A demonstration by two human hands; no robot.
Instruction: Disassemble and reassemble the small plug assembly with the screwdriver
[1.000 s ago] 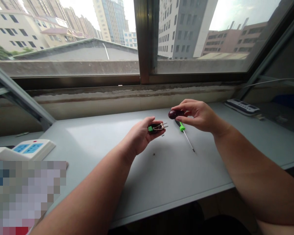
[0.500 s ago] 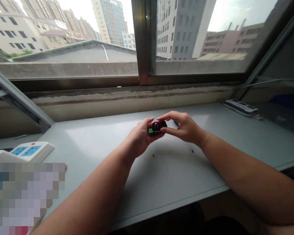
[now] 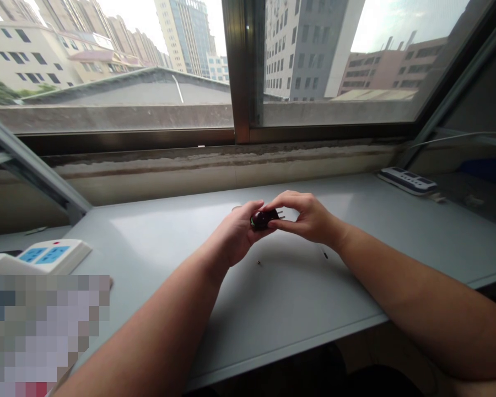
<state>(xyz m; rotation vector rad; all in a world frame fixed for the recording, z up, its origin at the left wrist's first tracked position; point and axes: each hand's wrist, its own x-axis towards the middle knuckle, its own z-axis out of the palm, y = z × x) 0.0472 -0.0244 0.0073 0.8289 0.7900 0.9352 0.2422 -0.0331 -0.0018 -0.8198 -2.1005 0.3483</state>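
A dark electrical plug (image 3: 263,219) is held between both hands above the table, its metal prongs pointing right and a bit of green showing at its left end. My left hand (image 3: 240,230) cradles it from the left, thumb on top and fingers mostly hidden beneath. From the right, the thumb and fingertips of my right hand (image 3: 308,214) pinch the plug near the prong end. Below the hands, a tiny metal piece that looks like a screw (image 3: 258,262) lies on the table. A thin piece with a dark tip (image 3: 325,255) lies under the right wrist, partly hidden.
A white power strip with blue sockets (image 3: 49,256) sits at the table's left, behind a blurred-out patch. Another white and dark power strip (image 3: 408,181) lies at the back right. The grey table (image 3: 157,242) reaches to the wall under a window; metal frame bars rise on both sides.
The plug has turned in my hands: its prongs now show at the right, and less green is visible. My right hand has shifted slightly; the small pieces on the table lie where they were.
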